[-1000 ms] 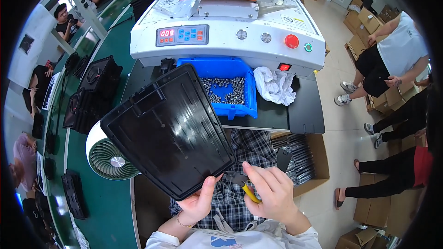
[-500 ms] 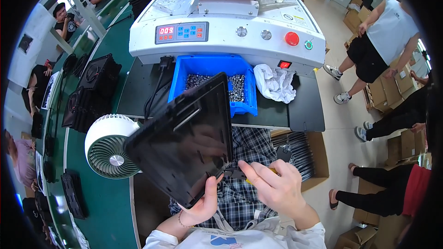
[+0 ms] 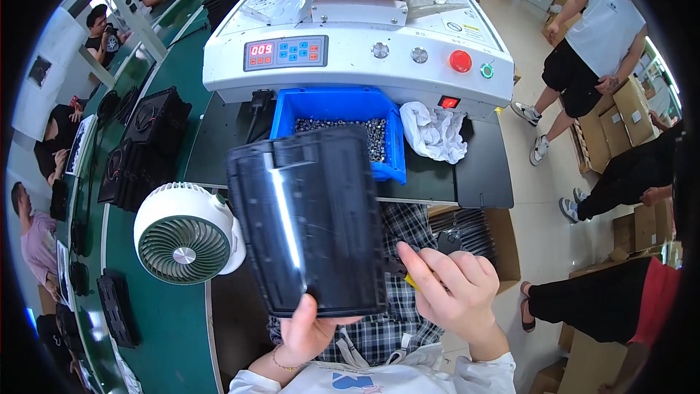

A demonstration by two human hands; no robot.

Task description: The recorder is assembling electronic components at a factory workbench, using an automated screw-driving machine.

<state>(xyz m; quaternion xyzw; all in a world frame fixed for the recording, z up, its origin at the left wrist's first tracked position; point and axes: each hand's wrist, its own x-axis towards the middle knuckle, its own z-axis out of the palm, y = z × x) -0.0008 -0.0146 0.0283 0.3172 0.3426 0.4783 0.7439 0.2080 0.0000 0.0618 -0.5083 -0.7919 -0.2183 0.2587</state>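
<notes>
Left hand (image 3: 312, 332): closed on the lower edge of the flat rectangular black plastic panel (image 3: 310, 222), thumb laid over the near face, fingers hidden behind. Panel held in the air above the lap, tilted almost face-on to the camera, a bright streak of glare running down the glossy face; not touching the desk (image 3: 160, 335).

Right hand (image 3: 452, 288): curled shut on a small yellow-handled tool (image 3: 410, 282), only a sliver of yellow showing between the fingers; tip hidden, positioned just beside the panel's lower right corner. Contact between tool and panel: cannot tell.

Surroundings: blue plastic bin of small metal screws (image 3: 343, 128) directly behind the panel's upper edge, set in front of the white benchtop machine with red button and digital readout (image 3: 350, 51). Crumpled white cloth (image 3: 434, 131) just right of the bin. Small white desk fan with green grille (image 3: 186, 233) to the left, on the green desk surface. Stacks of similar black panels (image 3: 142, 146) further left. Other people standing at right and seated along the far left, well apart from the work.

Judgement on handling: grip by one edge only, so panel liable to pivot; better supported with the left fingers spread wide behind the lower third. Glare hides surface detail; a slight change of tilt advised to make the working corner readable. Tool best brought in square to the corner with light pressure, glossy face likely to scratch easily. Loose screws nearby; panel best kept clear of the bin rim.
</notes>
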